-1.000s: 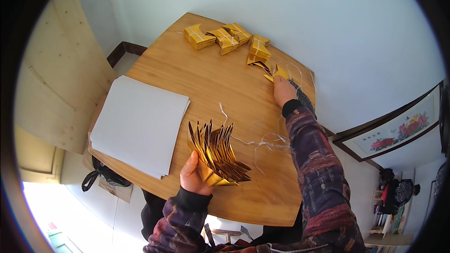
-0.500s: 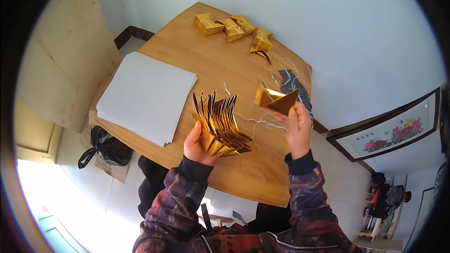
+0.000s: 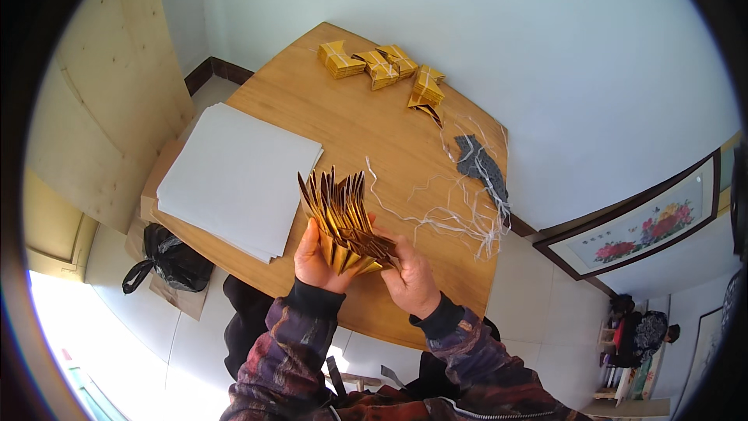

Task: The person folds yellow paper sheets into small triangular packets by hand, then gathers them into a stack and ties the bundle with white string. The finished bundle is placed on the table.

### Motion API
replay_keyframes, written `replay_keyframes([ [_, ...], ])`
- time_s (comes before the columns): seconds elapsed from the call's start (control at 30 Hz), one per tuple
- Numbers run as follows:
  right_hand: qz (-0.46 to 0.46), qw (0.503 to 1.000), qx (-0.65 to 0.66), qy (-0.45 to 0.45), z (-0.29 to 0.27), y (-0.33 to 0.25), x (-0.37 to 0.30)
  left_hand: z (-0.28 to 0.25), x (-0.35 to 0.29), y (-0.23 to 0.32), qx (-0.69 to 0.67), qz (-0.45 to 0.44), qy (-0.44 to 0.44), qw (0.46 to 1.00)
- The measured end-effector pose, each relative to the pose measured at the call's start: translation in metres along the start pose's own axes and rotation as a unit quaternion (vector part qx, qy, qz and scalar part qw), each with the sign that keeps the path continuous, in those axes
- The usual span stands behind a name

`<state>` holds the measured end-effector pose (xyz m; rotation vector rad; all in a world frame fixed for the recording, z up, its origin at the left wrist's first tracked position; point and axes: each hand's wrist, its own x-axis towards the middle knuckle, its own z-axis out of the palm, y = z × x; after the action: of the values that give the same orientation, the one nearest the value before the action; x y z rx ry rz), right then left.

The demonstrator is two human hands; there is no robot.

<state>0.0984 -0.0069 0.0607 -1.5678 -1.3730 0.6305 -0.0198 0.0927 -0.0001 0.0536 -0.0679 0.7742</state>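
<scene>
A fanned stack of folded gold paper pieces [image 3: 340, 214] is held up over the near part of the table [image 3: 389, 136]. Its left and lower side rests in the grip of my left hand [image 3: 318, 263], the thumb pressed along it. My right hand [image 3: 413, 279] closes on the stack's right end, thumb in front and some fingers hidden behind the paper. The single folded piece seen earlier in that hand cannot be told apart from the others now. White strings [image 3: 456, 218] lie loose on the table just beyond my right hand.
Several tied gold paper bundles [image 3: 380, 68] sit along the far edge. A stack of white sheets [image 3: 238, 179] covers the table's left side. A dark grey cloth [image 3: 479, 164] lies at the right edge. A black plastic bag [image 3: 175, 257] is on the floor at left.
My right hand has come left and down with its folded gold piece and now meets the stack. My left hand still holds the stack, slightly lower in the picture.
</scene>
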Motion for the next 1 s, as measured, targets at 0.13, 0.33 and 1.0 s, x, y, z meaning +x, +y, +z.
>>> replay_keyframes([
  [0.13, 0.016, 0.984, -0.051, -0.172, -0.062, 0.027, 0.044, -0.006, -0.001, 0.002, -0.042, -0.004, -0.015, 0.999],
  [0.33, -0.003, 0.906, -0.403, 0.128, -0.128, 0.144, 0.192, -0.010, -0.001, -0.007, -0.001, -0.033, 0.076, 0.997],
  [1.0, -0.096, 0.744, -0.661, -0.009, -0.115, 0.152, 0.197, -0.011, 0.001, -0.005, -0.025, -0.028, 0.051, 0.998],
])
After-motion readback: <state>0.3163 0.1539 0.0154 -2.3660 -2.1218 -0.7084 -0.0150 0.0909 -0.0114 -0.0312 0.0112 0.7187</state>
